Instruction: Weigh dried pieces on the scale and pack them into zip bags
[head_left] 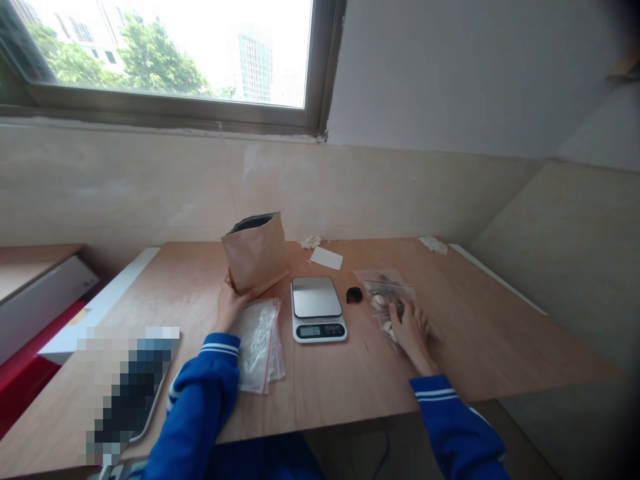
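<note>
**Hands Meet Paper Pouch and Zip Bag Across Kitchen Scale**

A left hand closes its fingers on the lower corner of an open kraft paper pouch on a plywood table. The right hand lies fingers-spread on a clear zip bag of pale and brown pieces; any grip cannot be told. A digital scale stands between them, a flat plastic bag beside it.

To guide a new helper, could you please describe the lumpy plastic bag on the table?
On the wooden table under the window, find the digital scale. Right of it, past a small black object, lies the clear plastic bag, the one holding pale lumps with a right hand on it.
</note>
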Demonstrator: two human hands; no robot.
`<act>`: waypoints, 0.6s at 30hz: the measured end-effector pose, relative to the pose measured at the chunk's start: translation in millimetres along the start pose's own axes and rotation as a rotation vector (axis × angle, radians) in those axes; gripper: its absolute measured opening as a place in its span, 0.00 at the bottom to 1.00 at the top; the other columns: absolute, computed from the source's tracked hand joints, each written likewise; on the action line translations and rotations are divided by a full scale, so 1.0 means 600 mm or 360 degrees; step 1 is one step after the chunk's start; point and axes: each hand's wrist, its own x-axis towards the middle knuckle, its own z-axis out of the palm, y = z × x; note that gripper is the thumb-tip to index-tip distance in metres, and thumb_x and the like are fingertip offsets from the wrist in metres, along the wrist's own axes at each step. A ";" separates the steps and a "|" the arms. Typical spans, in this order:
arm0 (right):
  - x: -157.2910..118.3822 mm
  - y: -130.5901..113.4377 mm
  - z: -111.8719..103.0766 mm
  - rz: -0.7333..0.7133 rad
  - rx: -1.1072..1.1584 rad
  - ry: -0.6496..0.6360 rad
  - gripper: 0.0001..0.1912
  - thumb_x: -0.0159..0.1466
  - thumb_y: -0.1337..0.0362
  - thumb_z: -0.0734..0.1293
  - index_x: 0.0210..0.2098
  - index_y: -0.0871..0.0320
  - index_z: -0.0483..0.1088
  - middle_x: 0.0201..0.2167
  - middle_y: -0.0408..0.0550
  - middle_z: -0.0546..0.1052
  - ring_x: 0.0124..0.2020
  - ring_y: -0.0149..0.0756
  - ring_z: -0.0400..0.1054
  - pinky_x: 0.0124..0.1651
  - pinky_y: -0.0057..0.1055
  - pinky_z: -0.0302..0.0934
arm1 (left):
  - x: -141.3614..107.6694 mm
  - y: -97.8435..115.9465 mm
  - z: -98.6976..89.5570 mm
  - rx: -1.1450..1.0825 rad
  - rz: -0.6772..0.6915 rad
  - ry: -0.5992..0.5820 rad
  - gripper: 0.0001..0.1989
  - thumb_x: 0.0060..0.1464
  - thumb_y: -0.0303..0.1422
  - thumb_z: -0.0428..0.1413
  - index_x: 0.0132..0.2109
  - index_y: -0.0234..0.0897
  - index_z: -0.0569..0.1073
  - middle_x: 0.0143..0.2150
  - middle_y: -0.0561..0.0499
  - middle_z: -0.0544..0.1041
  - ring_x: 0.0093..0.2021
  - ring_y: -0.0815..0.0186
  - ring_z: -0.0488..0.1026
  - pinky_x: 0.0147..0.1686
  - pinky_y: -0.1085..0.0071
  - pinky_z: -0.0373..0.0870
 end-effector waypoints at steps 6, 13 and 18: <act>0.058 -0.030 -0.004 -0.0402 0.0044 0.0001 0.23 0.67 0.59 0.54 0.58 0.61 0.65 0.59 0.63 0.65 0.59 0.54 0.60 0.57 0.53 0.55 | -0.006 -0.012 0.002 -0.0161 -0.0064 -0.0117 0.28 0.45 0.41 0.60 0.53 0.34 0.69 0.49 0.40 0.77 0.49 0.48 0.73 0.49 0.55 0.69; 0.031 -0.123 -0.008 -0.1114 0.0160 -0.0504 0.22 0.62 0.73 0.57 0.53 0.59 0.69 0.53 0.56 0.72 0.56 0.46 0.64 0.57 0.43 0.58 | -0.009 -0.001 -0.002 -0.0480 -0.0142 0.0028 0.20 0.37 0.30 0.61 0.42 0.36 0.74 0.42 0.44 0.79 0.44 0.49 0.75 0.45 0.58 0.70; 0.047 -0.144 -0.014 -0.0906 0.0210 -0.0513 0.16 0.64 0.72 0.58 0.44 0.59 0.74 0.43 0.54 0.78 0.47 0.46 0.69 0.51 0.40 0.62 | -0.016 0.006 -0.010 -0.0491 -0.0075 0.0031 0.17 0.40 0.33 0.59 0.41 0.37 0.74 0.38 0.46 0.79 0.41 0.54 0.75 0.41 0.62 0.71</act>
